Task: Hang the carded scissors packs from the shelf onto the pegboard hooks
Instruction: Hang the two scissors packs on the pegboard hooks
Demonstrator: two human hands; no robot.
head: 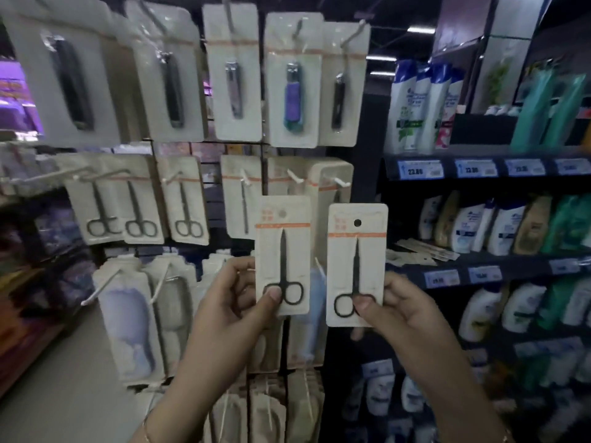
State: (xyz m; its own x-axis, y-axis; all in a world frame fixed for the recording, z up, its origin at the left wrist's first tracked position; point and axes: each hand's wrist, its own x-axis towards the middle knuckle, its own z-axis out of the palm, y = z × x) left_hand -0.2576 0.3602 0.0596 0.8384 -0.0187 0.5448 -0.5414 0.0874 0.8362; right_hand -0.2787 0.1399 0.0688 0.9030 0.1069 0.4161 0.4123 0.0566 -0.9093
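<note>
- the left hand (236, 292) comes up from the bottom edge, forearm slanting up and to the right, thumb pressed on the front of a scissors pack (283, 254) at its lower left corner and fingers curled behind, so it is clamped on that card.
- the right hand (404, 310) rises from the lower right, thumb laid over the finger loops on the front of a second scissors pack (356, 265), fingers behind; it too is pinched tight on its card.
- both packs stand upright, side by side with a narrow gap between them, the right one held a little lower; each has a round hang hole near its top and an orange stripe below it.
- just behind and above them is the display rack, where hanging scissors packs (140, 203) sit in a row to the left on metal hooks (295, 176).
- the hook nearest the left-held pack pokes out just above its top edge; another hook (339, 182) sits above the right-held pack, with a card already on it.
- the top row carries nail clipper cards (235, 75), and lower rows hold other carded goods, blurred.
- at far left one long bare hook (44, 175) juts out from the rack.
- to the right, dark shelves (479, 155) with price tags (420, 169) hold shampoo bottles (412, 107); loose cards (422, 251) lie flat on the middle shelf.
- pale floor shows at lower left, open beside the rack.
</note>
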